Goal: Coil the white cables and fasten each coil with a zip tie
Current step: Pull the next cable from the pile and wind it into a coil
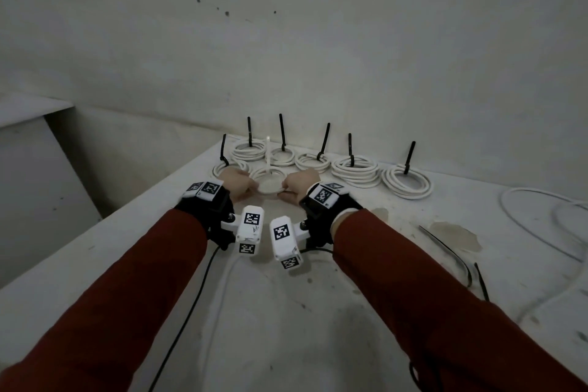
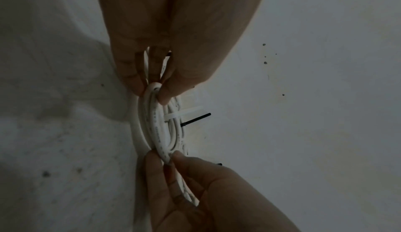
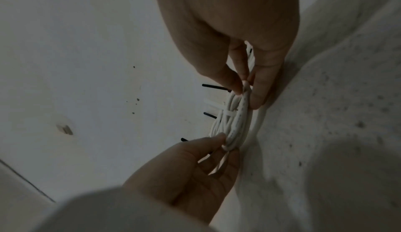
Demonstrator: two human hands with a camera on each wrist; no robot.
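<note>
Coil (image 1: pixel 269 182) between both hands, left hand (image 1: pixel 236 182) and right hand (image 1: pixel 300 184) pinching opposite sides.

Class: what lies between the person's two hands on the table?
A white cable coil with a white zip tie, pinched by the left hand and right hand; clearest in the head view.
</note>
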